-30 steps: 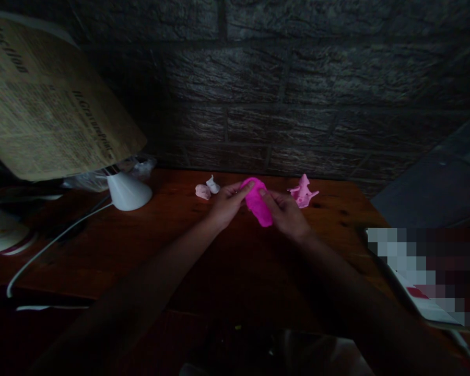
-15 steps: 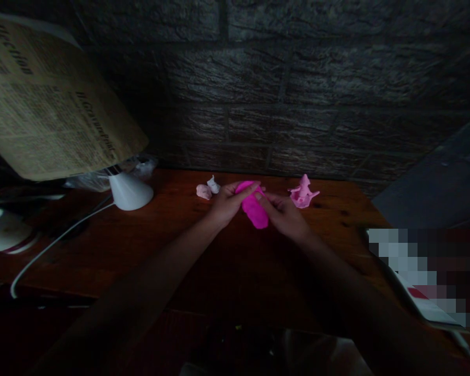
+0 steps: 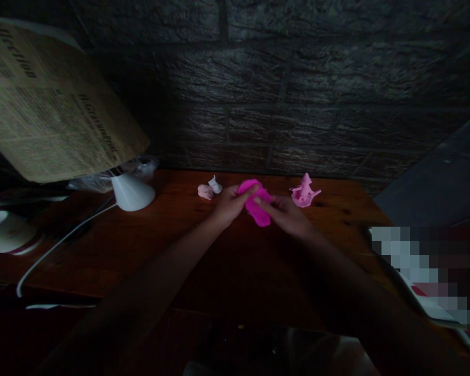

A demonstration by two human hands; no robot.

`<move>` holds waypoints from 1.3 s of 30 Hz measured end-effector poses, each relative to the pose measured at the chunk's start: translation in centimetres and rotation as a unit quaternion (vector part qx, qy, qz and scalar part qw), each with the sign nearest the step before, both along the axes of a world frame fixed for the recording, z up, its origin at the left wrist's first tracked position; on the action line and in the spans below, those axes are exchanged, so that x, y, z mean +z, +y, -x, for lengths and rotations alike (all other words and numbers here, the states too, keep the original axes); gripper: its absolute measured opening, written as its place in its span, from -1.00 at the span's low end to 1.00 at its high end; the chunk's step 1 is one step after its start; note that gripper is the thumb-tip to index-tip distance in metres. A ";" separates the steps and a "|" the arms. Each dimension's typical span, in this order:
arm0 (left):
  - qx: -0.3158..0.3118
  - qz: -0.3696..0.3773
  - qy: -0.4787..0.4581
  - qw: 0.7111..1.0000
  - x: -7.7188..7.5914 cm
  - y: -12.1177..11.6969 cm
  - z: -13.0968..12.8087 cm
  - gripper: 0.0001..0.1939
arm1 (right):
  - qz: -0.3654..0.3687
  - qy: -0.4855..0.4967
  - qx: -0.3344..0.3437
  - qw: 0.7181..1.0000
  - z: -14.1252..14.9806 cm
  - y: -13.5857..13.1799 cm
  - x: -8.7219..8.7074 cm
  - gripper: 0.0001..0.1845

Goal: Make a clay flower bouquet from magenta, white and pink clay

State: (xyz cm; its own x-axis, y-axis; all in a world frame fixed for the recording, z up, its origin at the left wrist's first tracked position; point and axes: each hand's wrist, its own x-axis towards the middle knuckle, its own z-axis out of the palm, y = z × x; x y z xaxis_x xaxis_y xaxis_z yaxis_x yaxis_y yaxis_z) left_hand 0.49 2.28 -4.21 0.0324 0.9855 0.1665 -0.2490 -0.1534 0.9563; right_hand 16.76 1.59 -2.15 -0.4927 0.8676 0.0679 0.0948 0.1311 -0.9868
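Note:
A flattened, bright pink piece of modelling clay (image 3: 259, 210) is held up between my two hands above the wooden table. My left hand (image 3: 232, 202) grips its upper left edge, thumb lying across the front. From the right side my right hand (image 3: 285, 213) pinches it, its thumb pressed on the middle of the face. Fingers behind the clay are mostly hidden. Beyond my left hand lie a pale pink lump (image 3: 206, 191) and a small white lump (image 3: 215, 184), side by side. A pink shaped piece with pointed projections (image 3: 304, 192) stands past my right hand.
At left stands a lamp with a newsprint shade (image 3: 62, 109) and white base (image 3: 132, 192), its cable running forward. A white cup-like container (image 3: 6, 232) is at far left. The brick-patterned wall (image 3: 250, 78) closes off the table's (image 3: 172, 209) back. A partly pixelated device (image 3: 426, 297) lies right.
My left thumb and right thumb have shifted slightly on the pink clay, and more of its upper face shows. The whole view has moved a little.

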 end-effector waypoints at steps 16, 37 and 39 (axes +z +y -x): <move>-0.009 0.031 -0.043 0.999 0.2 -0.2 -0.3 -0.61 | 0.118 0.041 0.042 0.991 -0.1 0.2 -0.1 -0.45; 0.026 -0.009 -0.007 1.000 0.2 0.0 0.1 -0.59 | 0.025 0.081 -0.004 0.996 0.2 1.0 -1.1 -0.42; 0.015 -0.009 -0.026 1.000 0.3 -0.1 -0.1 -0.60 | 0.012 0.078 -0.017 0.997 0.1 1.1 -1.0 -0.42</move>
State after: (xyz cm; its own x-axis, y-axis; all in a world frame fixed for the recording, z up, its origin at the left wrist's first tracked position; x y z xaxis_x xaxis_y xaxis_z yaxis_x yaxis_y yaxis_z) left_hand 0.63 2.20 -3.94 -0.0054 0.9827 0.1849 -0.2934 -0.1783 0.9392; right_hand 16.68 2.66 -3.13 -0.4489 0.8856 0.1195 -0.0559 0.1057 -0.9928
